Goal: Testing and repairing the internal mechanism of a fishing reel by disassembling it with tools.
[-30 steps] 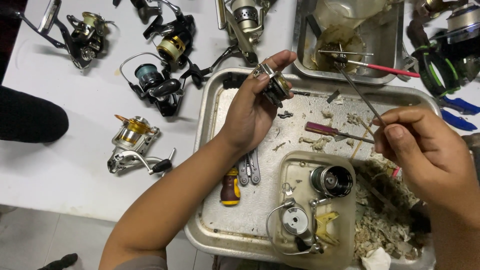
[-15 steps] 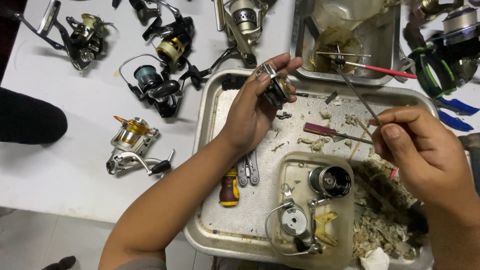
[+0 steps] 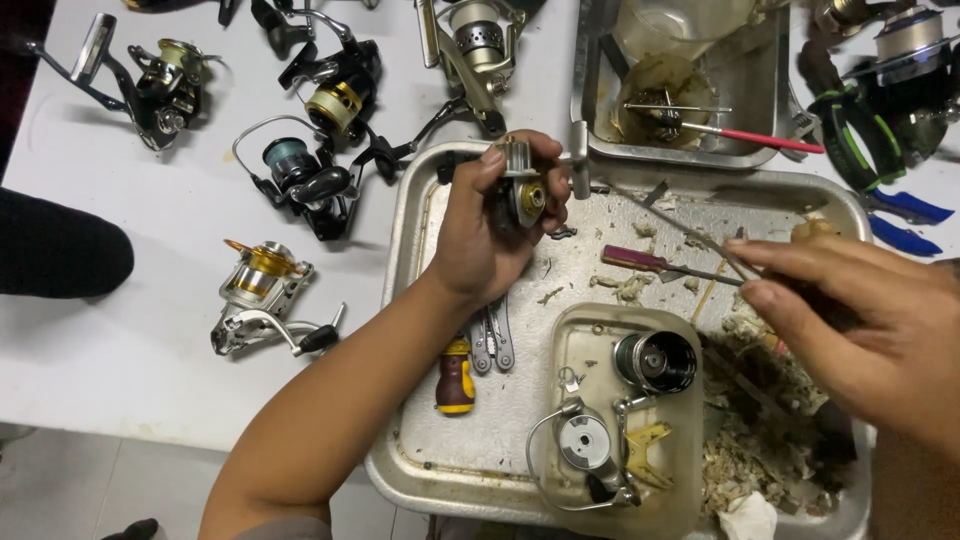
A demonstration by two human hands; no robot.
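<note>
Reel body (image 3: 520, 195), gripped in the left hand (image 3: 478, 240) above a metal tray (image 3: 420, 470), meets a thin tool (image 3: 690, 232) pinched in the right hand (image 3: 860, 320); steady support and a light touch look wise.

A white table (image 3: 150, 380) is seen bearing several spinning fishing reels (image 3: 265, 295), a large dented metal tray (image 3: 400, 250) and a smaller steel basin (image 3: 590, 100).

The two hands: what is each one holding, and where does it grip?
Left hand wraps a reel body around its middle. Right hand pinches a thin metal tool at its near end.
</note>
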